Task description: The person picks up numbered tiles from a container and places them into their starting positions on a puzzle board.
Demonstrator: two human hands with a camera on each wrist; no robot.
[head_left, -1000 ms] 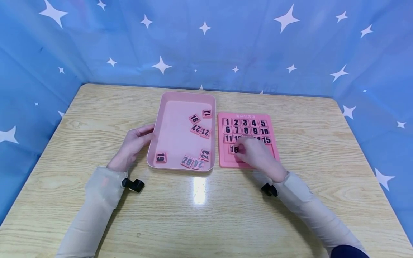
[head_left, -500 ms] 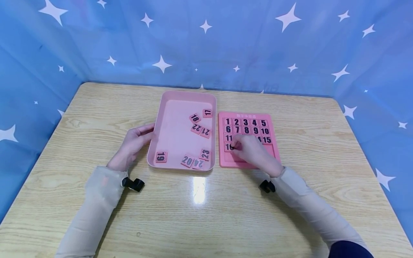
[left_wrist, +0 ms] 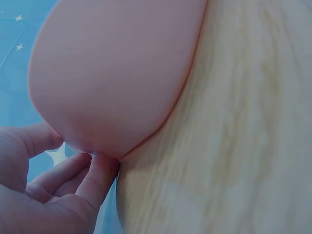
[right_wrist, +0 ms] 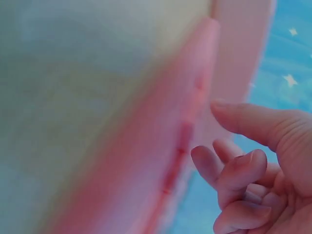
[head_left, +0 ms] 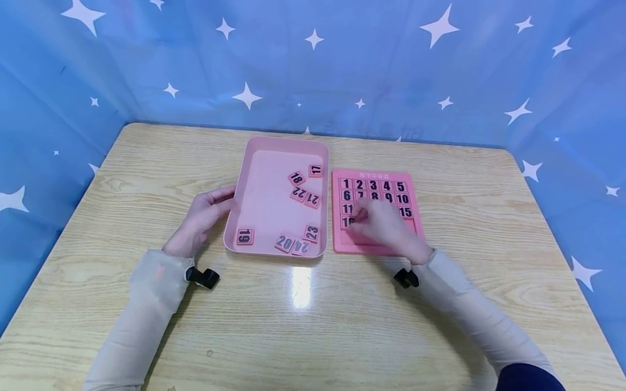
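Note:
My left hand point(head_left: 204, 217) holds the left wall of a shallow pink tray point(head_left: 259, 149); in the left wrist view its thumb and fingertips are at the tray's edge. My right hand point(head_left: 383, 225) hovers over a pink number puzzle board point(head_left: 418, 228), thumb and index finger by tile 16 point(head_left: 347, 222). That tile lies at the left of the fourth row. In the right wrist view the thumb and index stand apart with nothing between them, the other fingers loosely curled. Above are rows numbered 1 to 15, partly hidden by this hand.
Several loose number tiles lie in the tray: 17 point(head_left: 315, 170), 18 point(head_left: 296, 178), 22 point(head_left: 299, 194) and 21 point(head_left: 313, 200) to the right, 19 point(head_left: 245, 236), 20 point(head_left: 285, 242), 24 point(head_left: 301, 247) and 23 point(head_left: 311, 233) along its near side. A wooden table point(head_left: 303, 336) bears everything, before a blue starry cloth point(head_left: 391, 65).
Tile 16 has shifted left to the board's left side under my right hand. That hand has then drawn up slightly off it. My left hand stays at the tray.

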